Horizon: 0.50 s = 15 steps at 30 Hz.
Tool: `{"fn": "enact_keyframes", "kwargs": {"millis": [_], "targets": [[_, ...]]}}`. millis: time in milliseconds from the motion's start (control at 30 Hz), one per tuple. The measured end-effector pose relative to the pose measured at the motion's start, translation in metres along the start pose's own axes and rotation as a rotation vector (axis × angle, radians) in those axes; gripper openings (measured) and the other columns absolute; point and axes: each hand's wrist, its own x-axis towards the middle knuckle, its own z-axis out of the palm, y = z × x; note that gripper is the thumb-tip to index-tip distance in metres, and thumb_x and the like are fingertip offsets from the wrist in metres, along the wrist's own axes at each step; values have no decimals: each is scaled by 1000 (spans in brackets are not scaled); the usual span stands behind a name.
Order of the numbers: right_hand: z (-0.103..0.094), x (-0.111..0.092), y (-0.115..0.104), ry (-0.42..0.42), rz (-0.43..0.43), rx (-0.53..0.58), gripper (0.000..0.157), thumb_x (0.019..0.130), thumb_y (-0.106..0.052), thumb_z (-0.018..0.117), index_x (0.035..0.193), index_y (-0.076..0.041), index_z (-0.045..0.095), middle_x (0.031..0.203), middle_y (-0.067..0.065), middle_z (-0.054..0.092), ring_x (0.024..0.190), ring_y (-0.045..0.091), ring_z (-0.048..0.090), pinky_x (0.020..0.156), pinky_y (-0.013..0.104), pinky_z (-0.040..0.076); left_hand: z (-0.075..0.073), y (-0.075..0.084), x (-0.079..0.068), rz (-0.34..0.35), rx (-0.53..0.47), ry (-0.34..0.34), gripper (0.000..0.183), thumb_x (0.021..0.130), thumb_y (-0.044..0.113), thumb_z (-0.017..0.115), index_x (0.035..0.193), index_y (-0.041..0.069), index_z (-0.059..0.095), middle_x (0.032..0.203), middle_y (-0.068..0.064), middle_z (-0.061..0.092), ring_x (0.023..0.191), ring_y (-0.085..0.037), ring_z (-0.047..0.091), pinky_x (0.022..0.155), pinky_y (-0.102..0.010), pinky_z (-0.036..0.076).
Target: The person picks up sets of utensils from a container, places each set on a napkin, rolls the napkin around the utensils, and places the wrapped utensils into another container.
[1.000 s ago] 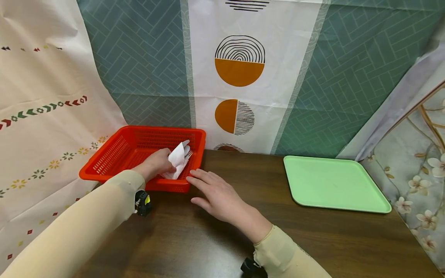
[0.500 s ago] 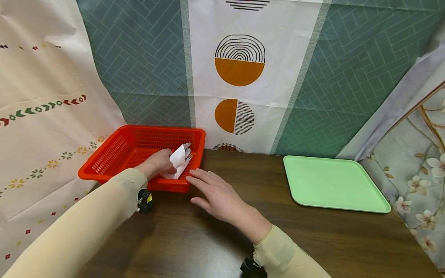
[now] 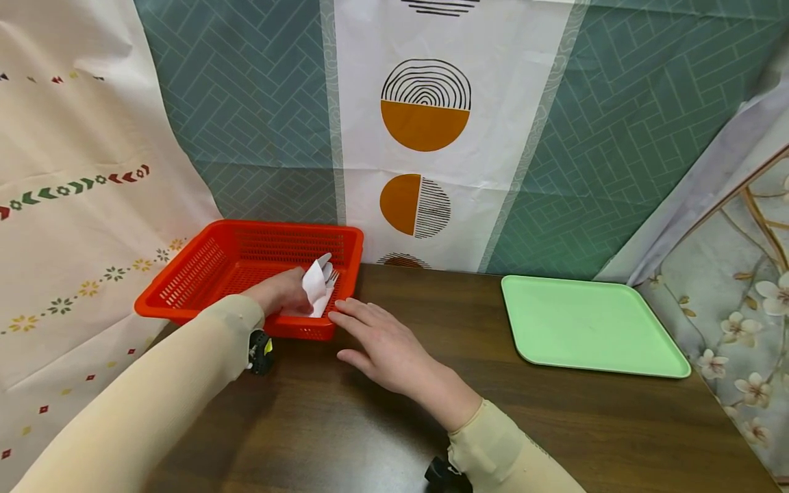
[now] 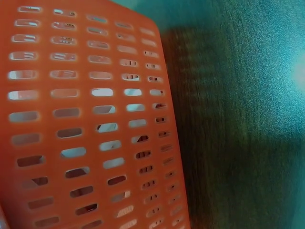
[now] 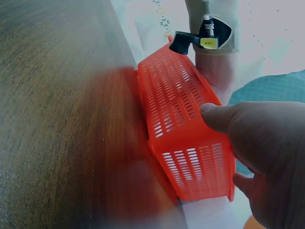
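Note:
Reaching into the red basket (image 3: 290, 330), my left hand (image 3: 282, 290) holds a white napkin (image 3: 316, 282). Pale handles or blades of cutlery (image 3: 327, 261) stick out of the napkin's top, and the tines of a fork (image 3: 333, 277) show beside it. The left fingertips are hidden behind the hand and napkin. My right hand (image 3: 385, 346) is beside the basket's near right corner, its fingers straight and spread, the fingertips right at the rim. In the left wrist view the basket's slotted wall (image 4: 95, 119) blocks the hand, with white showing through the slots.
A light green tray (image 3: 592, 325) lies on the right of the brown wooden table (image 3: 345, 431). Patterned cloths (image 3: 265, 116) hang behind the table and down both sides. The basket stands close to the left and back cloths.
My left hand has shifted slightly right inside the basket, and the napkin with the cutlery sits a little lower and tilts less. The right hand has stayed at the corner.

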Motion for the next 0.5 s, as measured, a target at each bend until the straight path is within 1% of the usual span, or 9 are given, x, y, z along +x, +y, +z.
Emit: {"fn": "enact_keyframes", "kwargs": {"millis": [33,133,200,233,300,367,467,500], "targets": [[0,0,0,1,-1,1,64,105,-29,78,163,-13,55,170,6,49,162,21,36,132,41,26,1,-4,6,-13,-5,-1,85,75,19,98,144,1,54,131,-20,65,109,-37,61,101,-53,52],[0,0,0,6,0,7,65,105,-29,78,163,-13,55,169,7,49,162,22,37,132,41,27,0,-6,10,-39,-11,-26,90,77,20,98,150,3,50,135,-20,63,112,-38,60,103,-56,52],[-1,0,-1,4,4,3,65,105,-30,79,163,-14,55,170,7,49,162,21,37,132,41,27,-1,-2,5,-45,-24,-53,92,79,20,98,154,2,47,140,-22,61,116,-40,58,107,-57,50],[-1,0,-1,3,6,2,65,105,-30,79,163,-15,55,170,6,49,162,21,37,132,41,26,-3,1,0,-46,-32,-66,93,80,20,97,155,1,45,142,-23,59,117,-41,58,108,-58,49],[-1,0,-1,-2,8,0,65,105,-29,78,163,-15,55,170,6,49,162,21,36,132,41,26,-4,3,-5,-37,-41,-66,91,81,21,97,154,0,46,141,-24,60,116,-41,58,106,-56,51],[-1,0,-2,-4,8,0,65,105,-27,78,163,-15,55,170,7,48,162,21,36,132,40,25,-9,15,-23,-40,-54,-87,92,84,21,95,155,-2,43,144,-26,57,119,-43,56,110,-56,49],[-1,-1,-2,-1,6,-8,65,104,-25,79,163,-14,54,170,7,49,162,21,36,132,40,25,-17,35,-53,-64,-81,-89,88,86,19,92,155,-3,42,144,-28,56,120,-43,56,111,-55,50],[-1,-1,-2,0,6,-8,65,104,-24,79,163,-14,54,170,8,49,162,21,36,132,40,25,-19,45,-66,-76,-93,-95,86,87,15,91,155,-4,42,146,-28,55,122,-42,55,113,-56,48]]}}
